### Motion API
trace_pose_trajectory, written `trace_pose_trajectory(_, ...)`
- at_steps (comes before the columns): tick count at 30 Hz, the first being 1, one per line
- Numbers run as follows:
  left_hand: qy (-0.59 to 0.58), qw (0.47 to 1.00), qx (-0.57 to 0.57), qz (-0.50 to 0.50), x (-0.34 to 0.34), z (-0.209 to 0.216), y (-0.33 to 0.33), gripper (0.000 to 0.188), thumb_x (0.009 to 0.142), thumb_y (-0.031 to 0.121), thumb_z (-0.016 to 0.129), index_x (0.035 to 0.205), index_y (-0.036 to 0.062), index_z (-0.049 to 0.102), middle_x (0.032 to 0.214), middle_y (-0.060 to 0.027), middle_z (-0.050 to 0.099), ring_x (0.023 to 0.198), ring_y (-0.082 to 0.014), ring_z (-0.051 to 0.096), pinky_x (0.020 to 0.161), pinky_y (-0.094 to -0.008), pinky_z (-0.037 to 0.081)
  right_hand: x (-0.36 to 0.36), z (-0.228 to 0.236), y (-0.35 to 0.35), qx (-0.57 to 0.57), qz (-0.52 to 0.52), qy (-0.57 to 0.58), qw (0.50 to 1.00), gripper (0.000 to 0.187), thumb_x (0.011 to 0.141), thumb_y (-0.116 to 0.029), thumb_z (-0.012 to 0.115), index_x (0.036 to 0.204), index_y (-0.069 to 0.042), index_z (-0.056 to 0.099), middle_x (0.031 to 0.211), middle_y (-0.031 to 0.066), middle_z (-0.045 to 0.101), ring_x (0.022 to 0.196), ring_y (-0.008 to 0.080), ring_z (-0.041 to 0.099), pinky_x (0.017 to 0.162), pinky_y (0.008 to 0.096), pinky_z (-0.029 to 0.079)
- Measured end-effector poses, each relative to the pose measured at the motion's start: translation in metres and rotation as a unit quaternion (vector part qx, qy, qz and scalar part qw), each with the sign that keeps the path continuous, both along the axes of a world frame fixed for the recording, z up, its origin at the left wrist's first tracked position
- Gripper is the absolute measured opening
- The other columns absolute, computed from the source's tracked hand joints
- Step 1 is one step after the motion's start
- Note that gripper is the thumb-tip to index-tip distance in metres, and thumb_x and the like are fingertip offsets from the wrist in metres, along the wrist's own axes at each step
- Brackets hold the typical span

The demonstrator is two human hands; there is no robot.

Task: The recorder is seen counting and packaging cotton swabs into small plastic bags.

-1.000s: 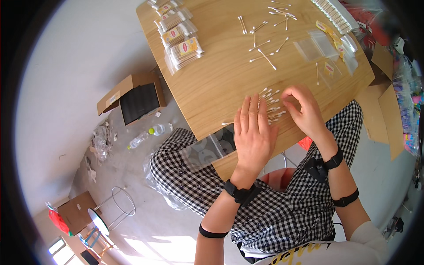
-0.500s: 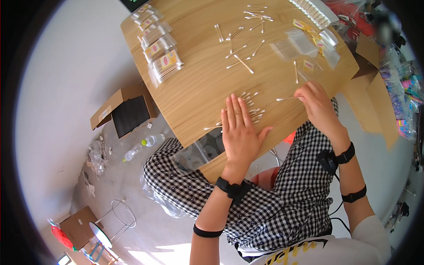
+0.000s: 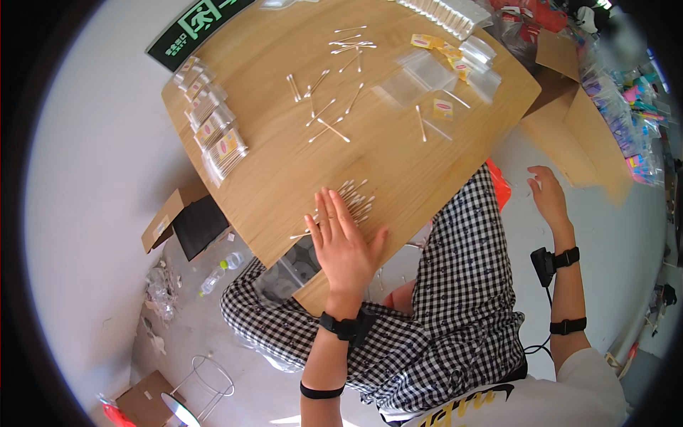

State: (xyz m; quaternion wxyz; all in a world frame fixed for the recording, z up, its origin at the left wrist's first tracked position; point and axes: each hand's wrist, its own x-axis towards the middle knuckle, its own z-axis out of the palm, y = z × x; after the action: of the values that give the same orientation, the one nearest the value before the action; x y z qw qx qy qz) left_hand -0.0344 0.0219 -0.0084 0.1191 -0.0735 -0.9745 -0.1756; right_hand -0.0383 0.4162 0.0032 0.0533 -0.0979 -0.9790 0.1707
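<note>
My left hand (image 3: 344, 249) lies flat, fingers stretched, over a pile of cotton swabs (image 3: 363, 203) near the table's front edge. Part of the pile is hidden under the fingers. Beyond the table's right edge, my right hand (image 3: 551, 203) hangs above the floor, fingers slightly bent and apart, with no swab visible in it. Loose cotton swabs (image 3: 333, 129) are scattered over the middle and far part of the table. One single swab (image 3: 421, 124) lies to the right, beside a small yellow card (image 3: 442, 109).
Filled swab packets (image 3: 224, 148) overlap in a row along the table's left side. Clear bags (image 3: 420, 75) and yellow cards (image 3: 449, 51) lie at the right, below a tray of swabs (image 3: 445, 18). A cardboard box (image 3: 569, 135) stands right; a grey drawer-like container (image 3: 281, 280) sits under the front edge.
My right hand has moved from over the table out past its right edge; the swab it pinched is no longer seen in it. The view has shifted; my left hand stays on the pile.
</note>
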Motion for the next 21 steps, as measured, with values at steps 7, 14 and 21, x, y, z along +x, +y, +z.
trace_pose_trajectory(7,-0.057,0.995,-0.078,0.013,0.005,-0.001,-0.002,0.1,0.077,0.064,0.051,0.135,-0.0135,0.025,0.144,-0.0275,0.023,0.137,-0.0364,0.02,0.11,-0.0467,0.019,-0.026,0.029,-0.148,-0.117,0.233,0.084,0.962,0.019,0.084,-0.003,0.056,0.102,-0.003,0.056,0.102,0.0114,0.058,0.092,0.0288,0.057,0.08,0.0349,0.046)
trace_pose_trajectory(14,-0.014,0.998,-0.059,0.021,-0.034,-0.009,-0.014,0.1,0.077,0.066,0.049,0.135,-0.0127,0.027,0.144,-0.0264,0.025,0.137,-0.0356,0.021,0.11,-0.0446,0.02,-0.04,0.021,-0.242,-0.184,0.334,0.099,0.919,0.019,0.082,-0.002,0.057,0.102,-0.003,0.056,0.104,0.0106,0.058,0.093,0.0305,0.057,0.081,0.0361,0.046)
trace_pose_trajectory(21,-0.059,0.997,-0.042,0.021,-0.01,-0.008,-0.009,0.1,0.075,0.066,0.051,0.135,-0.0115,0.029,0.144,-0.0265,0.024,0.137,-0.036,0.02,0.11,-0.0462,0.019,-0.038,0.0,-0.259,-0.222,0.325,0.096,0.914,0.022,0.083,0.0,0.055,0.105,-0.003,0.056,0.109,0.0122,0.057,0.101,0.0305,0.054,0.085,0.0369,0.045)
